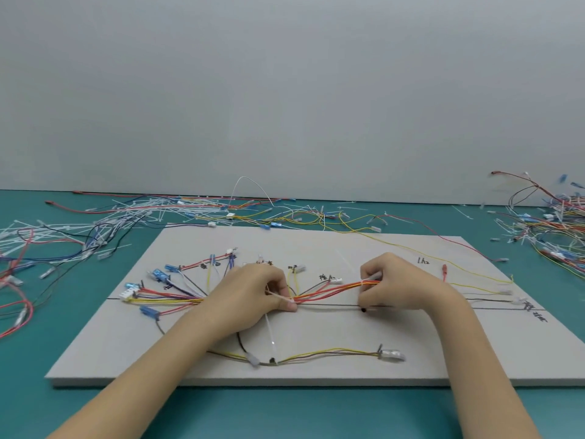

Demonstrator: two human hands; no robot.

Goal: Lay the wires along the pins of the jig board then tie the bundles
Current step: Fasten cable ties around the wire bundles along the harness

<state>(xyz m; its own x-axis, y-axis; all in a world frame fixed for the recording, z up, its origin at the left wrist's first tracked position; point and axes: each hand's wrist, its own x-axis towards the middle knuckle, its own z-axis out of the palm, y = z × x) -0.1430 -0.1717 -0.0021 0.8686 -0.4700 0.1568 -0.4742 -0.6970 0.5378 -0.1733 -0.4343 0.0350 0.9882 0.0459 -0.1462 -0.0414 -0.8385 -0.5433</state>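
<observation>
A grey jig board lies on the teal table, with coloured wires fanned out over its pins. The main bundle of red, orange and yellow wires runs left to right between my hands. My left hand pinches a white cable tie wrapped round the bundle; the tie's tail trails toward me. My right hand grips the same bundle further right, fingers curled round it near a second tie. A yellow and brown branch ends in a clear connector at the board's front.
Heaps of loose wires and white cable ties lie behind and left of the board. Another tangle sits at the far right. A grey wall stands behind the table. A long yellow wire crosses the board's back right corner.
</observation>
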